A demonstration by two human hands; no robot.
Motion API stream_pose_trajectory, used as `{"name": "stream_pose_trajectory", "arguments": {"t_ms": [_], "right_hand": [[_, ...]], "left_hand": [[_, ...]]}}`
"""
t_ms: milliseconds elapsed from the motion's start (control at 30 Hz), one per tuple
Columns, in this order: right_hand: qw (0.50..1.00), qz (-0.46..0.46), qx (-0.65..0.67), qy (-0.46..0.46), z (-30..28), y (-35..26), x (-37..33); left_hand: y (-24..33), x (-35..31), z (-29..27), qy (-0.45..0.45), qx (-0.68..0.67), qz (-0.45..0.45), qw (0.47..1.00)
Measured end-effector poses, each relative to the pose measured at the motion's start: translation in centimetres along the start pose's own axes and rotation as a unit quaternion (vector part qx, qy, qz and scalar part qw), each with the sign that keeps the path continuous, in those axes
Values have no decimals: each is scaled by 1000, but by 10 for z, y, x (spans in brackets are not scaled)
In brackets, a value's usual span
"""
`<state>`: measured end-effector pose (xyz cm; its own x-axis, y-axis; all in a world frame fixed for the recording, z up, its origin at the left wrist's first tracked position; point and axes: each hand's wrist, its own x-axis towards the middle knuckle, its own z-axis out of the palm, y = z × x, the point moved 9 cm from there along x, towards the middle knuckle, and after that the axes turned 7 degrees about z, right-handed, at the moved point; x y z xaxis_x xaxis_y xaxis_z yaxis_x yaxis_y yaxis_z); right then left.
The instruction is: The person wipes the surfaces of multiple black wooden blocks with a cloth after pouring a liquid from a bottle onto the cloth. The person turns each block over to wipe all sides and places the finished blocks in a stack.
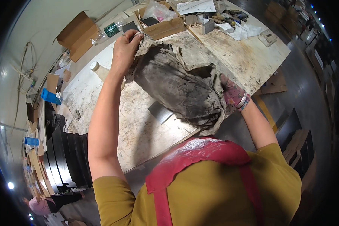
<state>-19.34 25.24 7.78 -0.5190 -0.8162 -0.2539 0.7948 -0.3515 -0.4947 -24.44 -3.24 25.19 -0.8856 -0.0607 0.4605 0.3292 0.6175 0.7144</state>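
Observation:
A large grey cloth point(173, 83), heavily stained with black, hangs spread between my two hands over the worktable. My bare left hand point(125, 49) is raised toward the far side, its fingers pinched on the cloth's upper left corner. On the opposite side my right hand point(233, 92), in a flower-patterned glove, is closed around the cloth's right edge; its fingertips are partly hidden by the folds. Below the cloth, a shiny flat metal piece point(160, 112) lies on the table, partly covered from view.
The worn white worktable point(98, 90) carries a capped bottle point(100, 71), an open cardboard box point(164, 28) with plastic inside, and a scale-like device point(267, 37). Tools and papers lie at the back. A blue cup point(51, 96) and stacked black panels point(66, 160) are at left.

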Motion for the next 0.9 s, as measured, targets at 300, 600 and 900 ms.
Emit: {"name": "stream_pose_trajectory", "arguments": {"t_ms": [300, 600, 900], "right_hand": [[964, -112, -226, 82, -1, -64, -22], [876, -388, -119, 261, -153, -201, -111], [862, -260, -370, 228, -167, -194, -149]], "left_hand": [[-25, 23, -17, -10, -17, -3, 1000], [-68, 14, -71, 119, -92, -56, 987], [-56, -40, -68, -44, -42, -86, 994]]}}
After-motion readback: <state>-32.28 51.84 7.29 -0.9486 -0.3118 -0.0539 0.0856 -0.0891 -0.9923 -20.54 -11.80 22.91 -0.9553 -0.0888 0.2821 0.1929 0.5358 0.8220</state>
